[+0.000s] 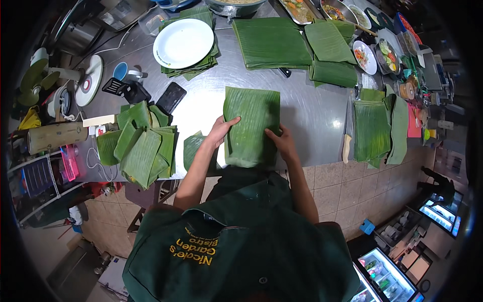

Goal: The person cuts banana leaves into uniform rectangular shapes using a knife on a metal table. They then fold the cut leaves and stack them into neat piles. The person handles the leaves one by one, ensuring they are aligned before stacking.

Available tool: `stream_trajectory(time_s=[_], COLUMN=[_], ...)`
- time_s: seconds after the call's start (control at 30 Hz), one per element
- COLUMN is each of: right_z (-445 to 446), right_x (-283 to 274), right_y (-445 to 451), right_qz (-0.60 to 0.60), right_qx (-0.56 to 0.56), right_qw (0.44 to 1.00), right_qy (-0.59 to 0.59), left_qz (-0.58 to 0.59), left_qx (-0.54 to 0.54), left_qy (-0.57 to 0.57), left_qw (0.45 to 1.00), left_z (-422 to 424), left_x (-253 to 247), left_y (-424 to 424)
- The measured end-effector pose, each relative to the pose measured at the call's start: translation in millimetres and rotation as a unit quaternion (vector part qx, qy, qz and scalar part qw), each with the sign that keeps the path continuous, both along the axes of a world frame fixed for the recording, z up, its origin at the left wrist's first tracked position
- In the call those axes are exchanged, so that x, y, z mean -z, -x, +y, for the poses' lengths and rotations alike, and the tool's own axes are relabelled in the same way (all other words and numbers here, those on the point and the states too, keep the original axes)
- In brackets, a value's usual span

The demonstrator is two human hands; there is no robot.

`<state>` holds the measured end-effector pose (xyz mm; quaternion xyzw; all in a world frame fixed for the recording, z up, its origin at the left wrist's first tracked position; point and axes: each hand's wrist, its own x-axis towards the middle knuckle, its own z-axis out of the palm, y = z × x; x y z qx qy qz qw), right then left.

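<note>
Between both hands I hold a rectangular cut banana leaf piece (pixel 252 126), or a thin stack of them, at the table's near edge. My left hand (pixel 223 130) grips its left side, thumb on top. On the right side my right hand (pixel 281 141) pinches it the same way. Partly under my left forearm lies another leaf piece (pixel 193 149). Farther left is a loose pile of cut leaves (pixel 141 154). A neat leaf stack (pixel 371 128) sits at the right, and large leaf sheets (pixel 273 43) lie at the back. A white plate (pixel 183 43) rests on one more leaf stack.
A knife with a pale handle (pixel 346 149) lies right of my hands, near the table edge. A black phone-like object (pixel 171 98), a blue cup (pixel 120 70) and a fan (pixel 36 85) are at the left. Bowls and plates of food (pixel 365 57) crowd the back right.
</note>
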<state>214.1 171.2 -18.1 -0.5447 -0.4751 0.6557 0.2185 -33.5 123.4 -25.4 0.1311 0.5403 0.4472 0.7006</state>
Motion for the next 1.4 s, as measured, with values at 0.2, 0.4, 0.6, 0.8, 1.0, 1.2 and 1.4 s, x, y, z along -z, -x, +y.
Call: stream_trajectory(time_s=[0.2, 0.4, 0.6, 0.8, 1.0, 1.2, 1.4], right_z=[-2.6, -3.5, -2.5, 3.3, 3.7, 6.9, 5.1], right_x=[5.2, -5.3, -0.1, 19.8, -14.4, -27.6, -8.7], right_y=[1.3, -0.4, -5.4, -7.9, 5.5, -0.3, -6.1], right_qz=[0.036, 0.079, 0.091, 0.015, -0.032, -0.071, 0.058], right_qx=[0.052, 0.04, 0.066, 0.035, 0.055, 0.036, 0.04], right_qw=[0.997, 0.991, 0.987, 0.999, 0.997, 0.996, 0.995], right_qy=[0.046, 0.098, 0.113, 0.027, -0.036, -0.051, 0.068], left_qz=[0.042, 0.009, 0.146, 0.353, 0.397, 0.317, -0.034], left_qx=[0.06, 0.017, 0.012, 0.051, -0.006, -0.024, -0.055], left_qy=[-0.021, -0.062, -0.068, -0.103, -0.094, -0.101, -0.039], left_qw=[0.997, 0.998, 0.987, 0.929, 0.913, 0.943, 0.997], left_z=[-5.7, -8.3, -6.8, -5.8, -0.5, -10.5, -7.0], left_x=[11.2, -4.1, 17.7, 8.2, -4.6, 16.3, 17.1], left_y=[2.9, -5.8, -12.4, -14.2, -20.3, -17.2, -18.0])
